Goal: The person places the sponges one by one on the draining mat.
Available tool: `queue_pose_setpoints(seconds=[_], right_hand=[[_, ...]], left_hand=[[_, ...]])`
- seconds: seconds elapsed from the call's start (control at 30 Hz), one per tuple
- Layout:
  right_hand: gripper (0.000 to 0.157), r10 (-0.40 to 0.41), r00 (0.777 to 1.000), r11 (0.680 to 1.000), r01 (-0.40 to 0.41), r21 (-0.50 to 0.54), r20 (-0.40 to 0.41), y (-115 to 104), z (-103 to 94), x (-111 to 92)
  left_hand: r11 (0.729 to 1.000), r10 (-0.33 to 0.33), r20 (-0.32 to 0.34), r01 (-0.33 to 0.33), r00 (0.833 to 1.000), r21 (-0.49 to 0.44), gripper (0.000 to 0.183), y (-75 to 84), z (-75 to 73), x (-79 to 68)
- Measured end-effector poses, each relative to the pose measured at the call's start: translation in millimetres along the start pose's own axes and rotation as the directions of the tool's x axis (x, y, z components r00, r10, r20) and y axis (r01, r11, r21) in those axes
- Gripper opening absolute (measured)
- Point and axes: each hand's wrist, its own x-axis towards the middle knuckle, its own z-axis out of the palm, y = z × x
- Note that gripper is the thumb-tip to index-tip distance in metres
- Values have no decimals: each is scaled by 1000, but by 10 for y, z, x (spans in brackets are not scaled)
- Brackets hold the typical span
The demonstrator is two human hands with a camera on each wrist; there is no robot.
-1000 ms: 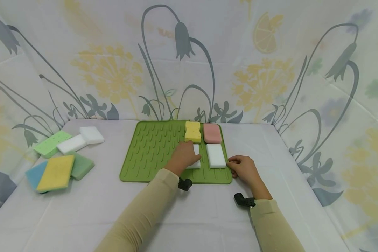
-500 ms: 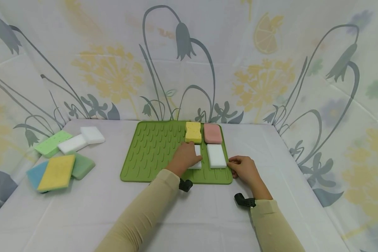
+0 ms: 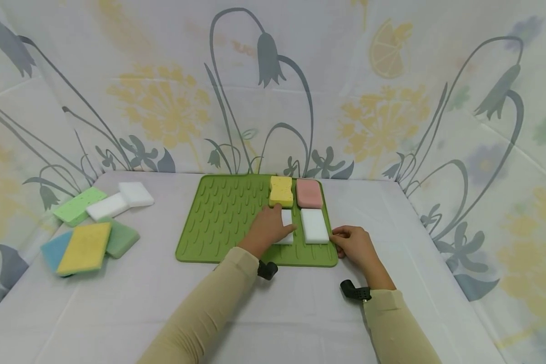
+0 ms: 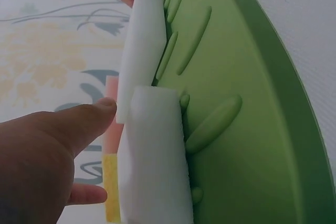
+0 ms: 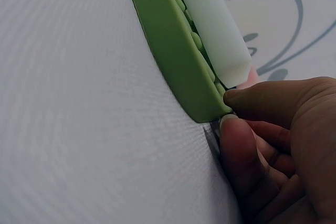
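Note:
A green ridged drying mat [image 3: 223,217] lies on the table. On its right half sit a yellow sponge [image 3: 281,192], a pink sponge [image 3: 309,193] and two white melamine sponges. My left hand [image 3: 266,225] lies over the nearer-left white sponge [image 4: 155,156], partly hiding it; the thumb and a finger are extended and spread in the left wrist view. The other white sponge [image 3: 315,226] lies flat to its right. With thumb and fingertip, my right hand [image 3: 355,245] pinches the mat's right edge [image 5: 205,106], close beside that white sponge.
At the left of the table lie a light green sponge [image 3: 79,206], two white sponges [image 3: 108,206] and an overlapping pile with a yellow sponge [image 3: 85,246], a blue sponge [image 3: 54,248] and a darker green sponge [image 3: 122,238]. A patterned curtain [image 3: 164,91] rises behind the table.
The whole view shifts slightly to the right. My hands and the sponges keep almost the same places on the mat.

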Motion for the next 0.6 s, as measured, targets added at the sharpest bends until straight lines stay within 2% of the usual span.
queue_pose_setpoints(seconds=[0.2,0.6], right_hand=[[32,-9,1000,1000,9,-28,-6,-4,3,-6],[32,-13,1000,1000,13,-25,-4,-17,3,0]], left_hand=[[1000,19,-17,-19,1000,0,74,-60,7,-9],[999,28,6,-28,1000,-47,71,-187,-62,-62]])
